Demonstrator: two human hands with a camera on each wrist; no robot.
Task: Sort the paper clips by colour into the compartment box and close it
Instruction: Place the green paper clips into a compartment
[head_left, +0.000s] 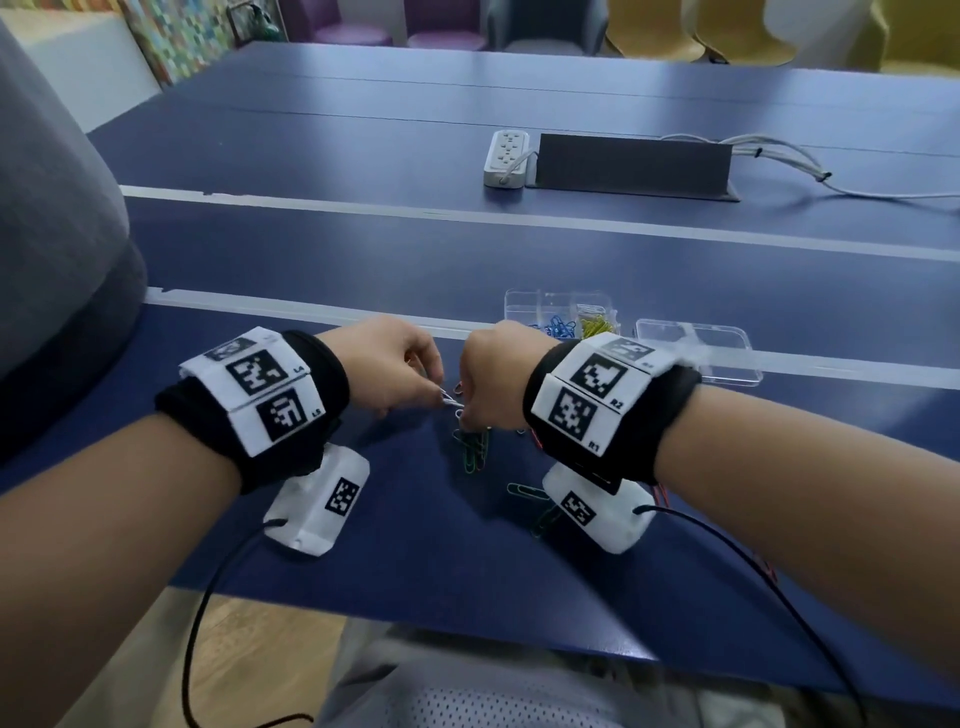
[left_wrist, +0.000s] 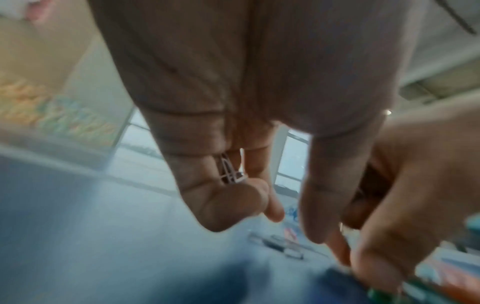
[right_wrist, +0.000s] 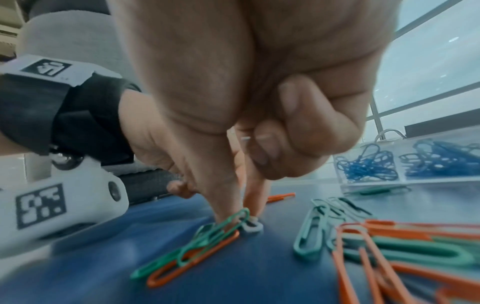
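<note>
Both hands meet over a loose pile of green and orange paper clips (head_left: 475, 447) on the blue table (head_left: 363, 249). My left hand (head_left: 436, 395) grips white paper clips (left_wrist: 232, 173) against its curled fingers. My right hand (right_wrist: 240, 218) points down, and its thumb and forefinger pinch a white paper clip (right_wrist: 251, 226) that lies on the table beside a green clip (right_wrist: 213, 231) and an orange clip (right_wrist: 192, 265). The clear compartment box (head_left: 519, 304) stands behind the right hand, with blue clips (head_left: 556, 328) and yellow clips (head_left: 596, 325) in separate compartments. Its clear lid (head_left: 698, 356) lies open to the right.
More green and orange clips (right_wrist: 389, 246) lie to the right of my right hand. A white power strip (head_left: 506, 158), a dark cable box (head_left: 631, 166) and grey cables (head_left: 779, 156) sit farther back. The table's near edge (head_left: 415, 618) runs below my wrists.
</note>
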